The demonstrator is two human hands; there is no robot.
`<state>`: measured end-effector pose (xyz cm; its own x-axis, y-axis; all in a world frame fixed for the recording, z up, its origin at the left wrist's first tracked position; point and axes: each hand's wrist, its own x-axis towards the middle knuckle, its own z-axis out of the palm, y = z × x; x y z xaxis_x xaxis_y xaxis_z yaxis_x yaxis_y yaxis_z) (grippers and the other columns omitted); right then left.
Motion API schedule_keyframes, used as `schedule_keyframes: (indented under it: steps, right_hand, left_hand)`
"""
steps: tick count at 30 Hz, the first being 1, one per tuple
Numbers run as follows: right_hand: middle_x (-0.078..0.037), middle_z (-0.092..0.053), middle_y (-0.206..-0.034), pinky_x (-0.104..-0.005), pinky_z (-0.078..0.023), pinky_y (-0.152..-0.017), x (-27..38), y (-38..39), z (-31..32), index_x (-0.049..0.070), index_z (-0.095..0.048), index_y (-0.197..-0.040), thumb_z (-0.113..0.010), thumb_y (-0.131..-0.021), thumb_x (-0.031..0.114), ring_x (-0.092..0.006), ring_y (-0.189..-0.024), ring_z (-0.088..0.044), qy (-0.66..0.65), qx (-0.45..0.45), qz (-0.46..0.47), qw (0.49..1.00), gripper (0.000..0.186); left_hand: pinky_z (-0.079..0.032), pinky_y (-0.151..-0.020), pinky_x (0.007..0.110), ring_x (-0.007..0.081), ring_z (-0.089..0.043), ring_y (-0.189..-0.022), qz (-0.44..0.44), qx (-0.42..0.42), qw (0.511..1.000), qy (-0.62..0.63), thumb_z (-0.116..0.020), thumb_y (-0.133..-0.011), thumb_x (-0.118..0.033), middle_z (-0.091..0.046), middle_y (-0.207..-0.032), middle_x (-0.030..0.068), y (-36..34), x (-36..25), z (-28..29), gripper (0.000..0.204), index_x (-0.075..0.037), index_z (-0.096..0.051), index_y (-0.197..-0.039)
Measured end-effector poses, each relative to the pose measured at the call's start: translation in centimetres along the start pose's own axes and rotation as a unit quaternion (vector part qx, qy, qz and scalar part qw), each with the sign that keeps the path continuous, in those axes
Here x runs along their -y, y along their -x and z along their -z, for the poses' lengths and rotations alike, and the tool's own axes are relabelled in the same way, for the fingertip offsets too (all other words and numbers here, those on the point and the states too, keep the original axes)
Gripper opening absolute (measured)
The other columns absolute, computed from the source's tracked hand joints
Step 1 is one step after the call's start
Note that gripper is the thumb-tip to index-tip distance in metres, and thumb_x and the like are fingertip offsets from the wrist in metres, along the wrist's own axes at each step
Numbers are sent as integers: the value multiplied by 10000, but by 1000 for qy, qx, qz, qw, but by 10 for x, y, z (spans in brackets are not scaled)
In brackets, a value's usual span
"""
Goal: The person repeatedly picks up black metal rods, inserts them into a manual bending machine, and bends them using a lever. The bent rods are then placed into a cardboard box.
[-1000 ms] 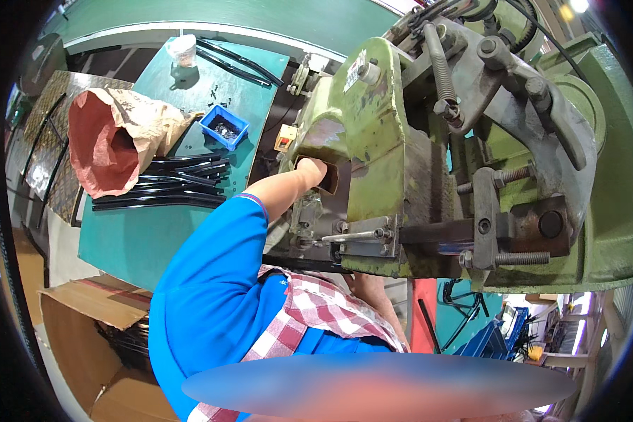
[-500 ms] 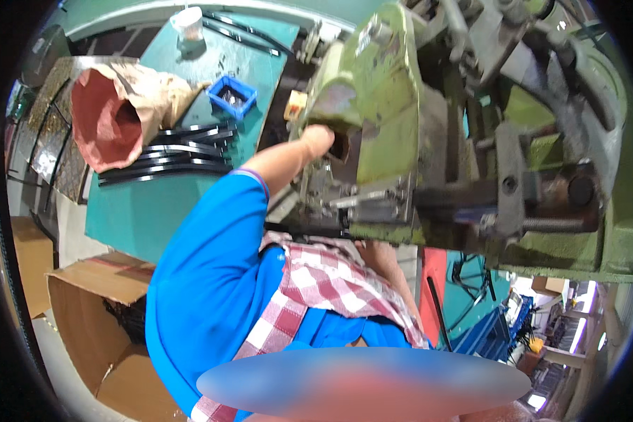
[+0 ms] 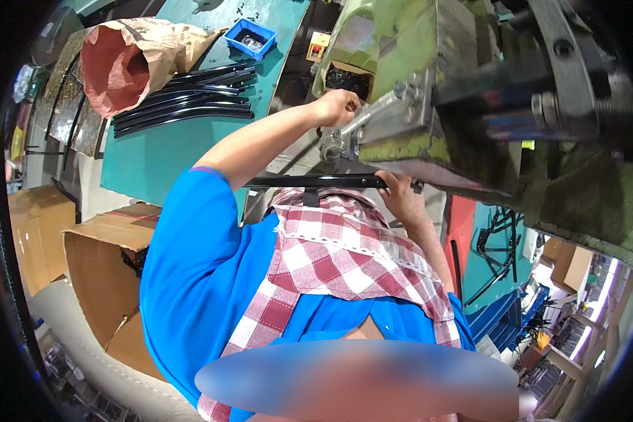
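Observation:
My left hand (image 3: 337,108) is closed in a pinch beside the metal fixture (image 3: 383,111) on the green machine (image 3: 399,42). Whatever its fingertips hold is too small to make out. Just beyond it, an open box of small black parts (image 3: 349,81) sits in a recess of the machine. Lower down, my right hand (image 3: 402,196) is wrapped round one end of a long black tube (image 3: 330,181). That tube lies crosswise in front of my checked apron, below the fixture, and its left part passes behind my left forearm.
On the green table (image 3: 144,165) at left lie several black tubes (image 3: 190,98), an open paper sack (image 3: 130,67) and a blue tray (image 3: 251,39). A yellow switch box (image 3: 318,47) is by the machine. Cardboard boxes (image 3: 95,267) stand lower left. More black frames (image 3: 499,243) lie at right.
My left hand has come out of the machine's recess toward the fixture. My right hand, hidden under the machine before, now shows with the black tube. The view has shifted.

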<state>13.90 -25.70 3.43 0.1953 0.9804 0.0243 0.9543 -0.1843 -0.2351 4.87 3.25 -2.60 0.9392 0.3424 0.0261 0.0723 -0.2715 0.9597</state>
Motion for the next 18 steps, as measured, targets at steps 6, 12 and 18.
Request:
schedule_keyframes:
  steps: [6, 12, 18]
  right_hand:
    - [-63, -599, -917, -406, -479, -730, 1, -5, 9, 131, -619, -993, -702, -698, 88, -289, -884, -593, -64, 16, -14, 998, 310]
    - [-67, -592, -941, -391, -479, -750, 6, -13, 13, 125, -602, -1017, -706, -698, 83, -292, -901, -591, -85, 22, -4, 996, 338]
    - [-98, -608, -1023, -419, -479, -758, 11, -28, 2, 112, -595, -1036, -700, -706, 82, -322, -931, -597, -93, -2, 20, 995, 347]
  left_hand:
    - [-482, -739, 374, 271, -619, -794, -95, 78, 990, -63, -620, -716, -48, -641, -825, 192, 40, -4, -11, 233, 2, -631, -943]
    - [-479, -812, 364, 292, -613, -925, -89, 133, 974, -159, -619, -813, -137, -635, -1018, 213, 52, -58, 2, 299, -18, -602, -1086]
    - [-483, -801, 348, 283, -631, -888, -32, 118, 966, -228, -675, -796, -280, -667, -941, 173, 54, -18, -4, 336, -45, -650, -1035]
